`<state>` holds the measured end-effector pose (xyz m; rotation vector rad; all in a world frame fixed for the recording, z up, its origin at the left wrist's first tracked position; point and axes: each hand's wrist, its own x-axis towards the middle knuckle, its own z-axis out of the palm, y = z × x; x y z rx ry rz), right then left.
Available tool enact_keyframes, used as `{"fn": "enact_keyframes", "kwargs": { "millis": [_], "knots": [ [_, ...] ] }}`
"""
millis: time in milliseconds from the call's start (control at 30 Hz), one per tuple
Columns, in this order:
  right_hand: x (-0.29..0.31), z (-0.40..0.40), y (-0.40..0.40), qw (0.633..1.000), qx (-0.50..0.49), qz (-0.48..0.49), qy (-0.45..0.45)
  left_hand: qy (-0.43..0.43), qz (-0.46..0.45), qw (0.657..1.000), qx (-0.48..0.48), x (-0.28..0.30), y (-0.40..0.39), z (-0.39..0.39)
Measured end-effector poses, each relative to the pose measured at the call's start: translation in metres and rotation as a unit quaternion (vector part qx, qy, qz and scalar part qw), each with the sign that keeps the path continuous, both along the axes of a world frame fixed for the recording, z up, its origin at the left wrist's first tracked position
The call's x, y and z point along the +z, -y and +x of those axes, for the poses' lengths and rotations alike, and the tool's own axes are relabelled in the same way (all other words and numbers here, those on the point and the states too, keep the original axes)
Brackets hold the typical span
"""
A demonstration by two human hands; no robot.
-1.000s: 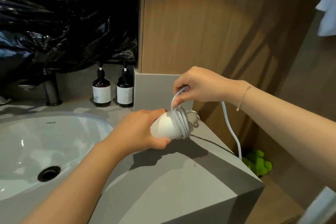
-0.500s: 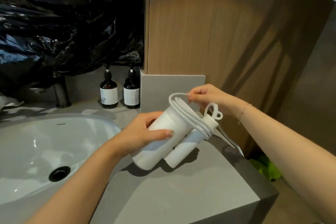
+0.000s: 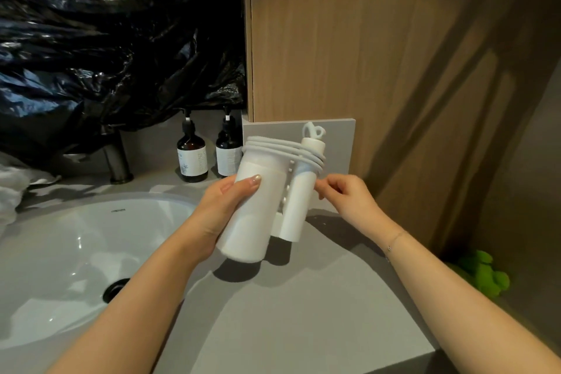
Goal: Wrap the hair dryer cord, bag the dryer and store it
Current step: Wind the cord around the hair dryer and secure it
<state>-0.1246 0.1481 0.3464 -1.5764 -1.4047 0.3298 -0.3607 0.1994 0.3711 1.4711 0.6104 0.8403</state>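
A: Hair dryer (image 3: 255, 209) first: it is held up off the grey counter (image 3: 303, 313), just right of the white sink (image 3: 76, 252), folded so barrel and handle run side by side. What worries you?

B: The cord (image 3: 282, 149). Several turns sit bunched near the top end, around both barrel and handle. If the free end is let go before it is tucked, I judge those loops could spring loose and slide off the top.

A: Who has the free end?

B: The right hand (image 3: 346, 197), as far as I can tell. Its thumb and fingertips are pinched together just beside the handle, below the loops. The strand itself is too thin and pale to make out there, so I will not swear to it.

A: And the other hand?

B: The left hand (image 3: 224, 215) is wrapped around the barrel from the left, thumb lying across the front. It carries the weight. A smooth white body held at a tilt could slip through that grasp if the right hand tugs hard.

A: Anything nearby to hit?

B: Two dark pump bottles (image 3: 209, 155) stand just behind, against the wall. A swing of the dryer could knock them. No bag for it shows on the counter, so bagging looks some way off.
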Motion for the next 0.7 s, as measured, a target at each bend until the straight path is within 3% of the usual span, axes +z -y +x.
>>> {"fn": "enact_keyframes", "kwargs": {
  "millis": [467, 700],
  "knots": [
    [-0.002, 0.009, 0.018, 0.972, -0.041, -0.02, 0.231, -0.049, -0.021, 0.989, 0.135, -0.005, -0.01, 0.002],
    [-0.002, 0.009, 0.018, 0.944, -0.106, 0.114, 0.292, -0.063, -0.028, 0.982, 0.176, -0.007, -0.013, 0.004]
  ]
}}
